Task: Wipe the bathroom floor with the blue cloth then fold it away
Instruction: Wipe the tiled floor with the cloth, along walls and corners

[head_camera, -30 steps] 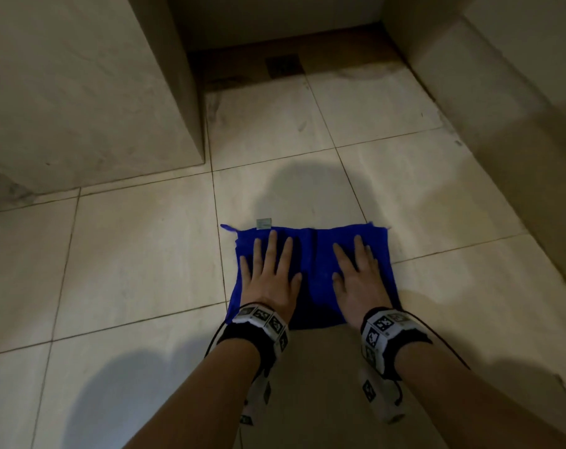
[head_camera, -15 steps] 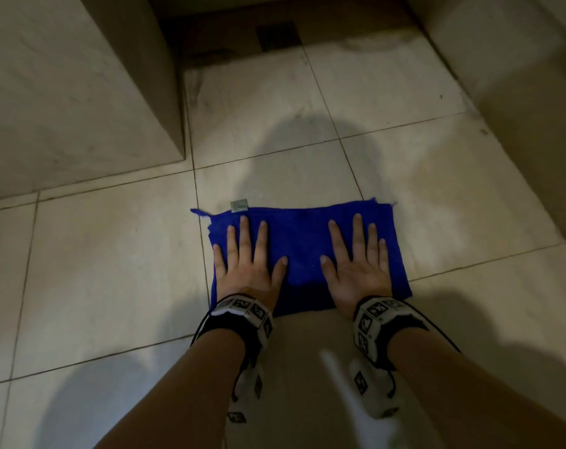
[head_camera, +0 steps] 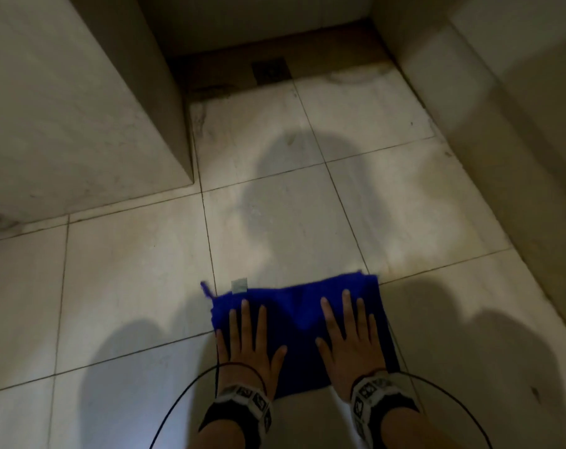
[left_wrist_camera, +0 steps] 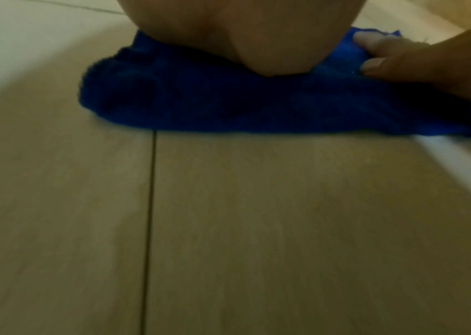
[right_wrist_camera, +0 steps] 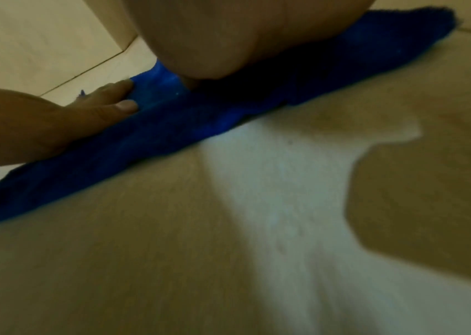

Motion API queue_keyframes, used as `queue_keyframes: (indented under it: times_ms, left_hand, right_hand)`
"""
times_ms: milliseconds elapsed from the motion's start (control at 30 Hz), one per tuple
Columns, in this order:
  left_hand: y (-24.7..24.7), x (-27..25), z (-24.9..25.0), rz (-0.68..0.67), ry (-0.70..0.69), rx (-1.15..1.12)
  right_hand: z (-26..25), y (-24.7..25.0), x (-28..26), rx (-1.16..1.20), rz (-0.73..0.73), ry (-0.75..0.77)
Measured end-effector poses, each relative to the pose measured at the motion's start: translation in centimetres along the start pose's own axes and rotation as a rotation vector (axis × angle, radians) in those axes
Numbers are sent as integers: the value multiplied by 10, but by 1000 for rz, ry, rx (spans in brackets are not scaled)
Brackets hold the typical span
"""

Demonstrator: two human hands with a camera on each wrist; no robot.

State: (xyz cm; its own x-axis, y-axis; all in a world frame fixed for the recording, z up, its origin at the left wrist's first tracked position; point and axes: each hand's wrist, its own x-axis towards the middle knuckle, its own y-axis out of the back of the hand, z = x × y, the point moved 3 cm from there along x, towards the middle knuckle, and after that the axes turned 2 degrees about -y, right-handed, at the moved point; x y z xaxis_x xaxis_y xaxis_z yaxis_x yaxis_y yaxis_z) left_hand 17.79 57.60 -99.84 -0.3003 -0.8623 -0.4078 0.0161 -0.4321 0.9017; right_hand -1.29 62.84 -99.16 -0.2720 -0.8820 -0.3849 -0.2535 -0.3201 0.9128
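Observation:
The blue cloth (head_camera: pixel 299 322) lies flat on the pale tiled floor (head_camera: pixel 129 303), with a small grey label (head_camera: pixel 239 285) at its far left corner. My left hand (head_camera: pixel 247 345) presses on the cloth's left half, fingers straight and spread. My right hand (head_camera: pixel 351 338) presses on its right half the same way. In the left wrist view the palm heel (left_wrist_camera: pixel 257 45) sits on the blue cloth (left_wrist_camera: pixel 228 106), and the right hand's fingers (left_wrist_camera: pixel 377 54) show at the right. The right wrist view shows the blue cloth (right_wrist_camera: pixel 171 127) under the palm, with the left hand (right_wrist_camera: pixel 70 120) beside it.
A tiled block (head_camera: pixel 80 108) stands at the left and a tiled wall (head_camera: pixel 502 124) runs along the right. A floor drain (head_camera: pixel 270 71) sits in the dark recess ahead. Black cables (head_camera: pixel 184 400) loop from both wrists. Shadows of my head and arms fall on the tiles.
Both hands have slid the cloth back toward me across the tiles, flat on it throughout. The cloth, bunched in the middle a second ago, now lies spread and smooth.

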Motion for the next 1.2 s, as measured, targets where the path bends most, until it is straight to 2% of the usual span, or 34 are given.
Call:
queue_keyframes:
  times_ms: [133, 367, 600, 767, 900, 1067, 1200]
  left_hand:
    - [-9, -14, 7, 15, 17, -30]
    - [-18, -14, 5, 100, 32, -16]
    - [-21, -13, 3, 97, 60, 68]
    - [-15, -15, 4, 38, 100, 77]
    - [-15, -12, 6, 16, 140, 93]
    - [-18, 13, 19, 192, 231, 30]
    - [-11, 26, 17, 185, 198, 18]
  right_hand:
    - [2, -6, -13, 10, -70, -14]
    - [5, -12, -11, 32, -17, -9]
    - [3, -17, -11, 84, 23, 8]
    - [-1, -16, -9, 136, 40, -7]
    - [-23, -9, 7, 184, 79, -30]
    - [-41, -8, 28, 179, 124, -36]
    - [-37, -13, 29, 145, 139, -35]
